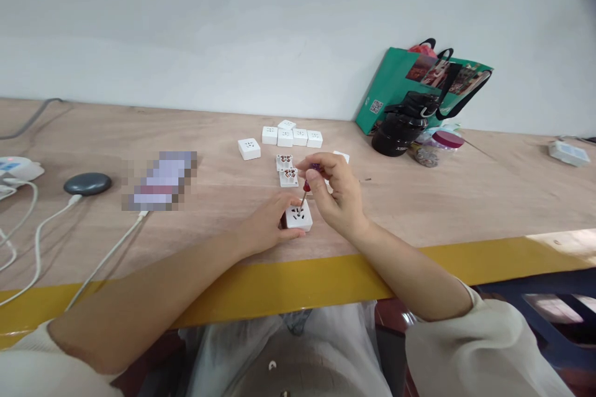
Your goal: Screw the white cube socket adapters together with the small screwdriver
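My left hand [269,221] grips a white socket cube [298,216] that rests on the wooden table [465,198] near its yellow front edge. My right hand [334,191] is closed around a small screwdriver [305,188] with a red handle, held upright. Its tip points down into the top face of the cube. Just behind the hands lie two opened socket halves [287,170] with copper parts showing.
Several white socket cubes [291,135] sit in a group farther back. A green bag [419,84], a black bottle [401,127] and a jar [442,142] stand at the back right. White cables [41,236], a dark round puck [87,183] and a blurred object [161,180] lie at left.
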A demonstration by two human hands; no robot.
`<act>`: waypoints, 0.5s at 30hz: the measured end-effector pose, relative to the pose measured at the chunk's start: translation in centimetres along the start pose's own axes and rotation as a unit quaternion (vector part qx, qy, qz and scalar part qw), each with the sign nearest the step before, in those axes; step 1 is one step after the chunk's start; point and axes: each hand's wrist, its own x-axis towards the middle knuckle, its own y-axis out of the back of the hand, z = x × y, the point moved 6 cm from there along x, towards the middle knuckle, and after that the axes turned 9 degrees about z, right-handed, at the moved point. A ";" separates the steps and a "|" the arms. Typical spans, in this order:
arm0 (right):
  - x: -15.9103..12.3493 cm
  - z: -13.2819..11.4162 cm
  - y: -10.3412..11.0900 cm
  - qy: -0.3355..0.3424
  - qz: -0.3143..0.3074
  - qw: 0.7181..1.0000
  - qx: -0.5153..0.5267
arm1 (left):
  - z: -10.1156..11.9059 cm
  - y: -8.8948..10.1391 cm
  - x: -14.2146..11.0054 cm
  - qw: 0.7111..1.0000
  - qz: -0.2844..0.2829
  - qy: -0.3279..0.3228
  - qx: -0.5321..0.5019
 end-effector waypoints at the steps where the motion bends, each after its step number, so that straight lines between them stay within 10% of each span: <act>1: 0.0 0.0 0.0 0.006 0.001 1.000 -0.005 | 0.0 0.0 0.0 1.000 0.000 0.000 -0.002; 15: 0.1 0.1 0.2 0.022 0.007 0.999 -0.040 | 0.0 0.0 0.0 1.000 -0.003 -0.002 -0.012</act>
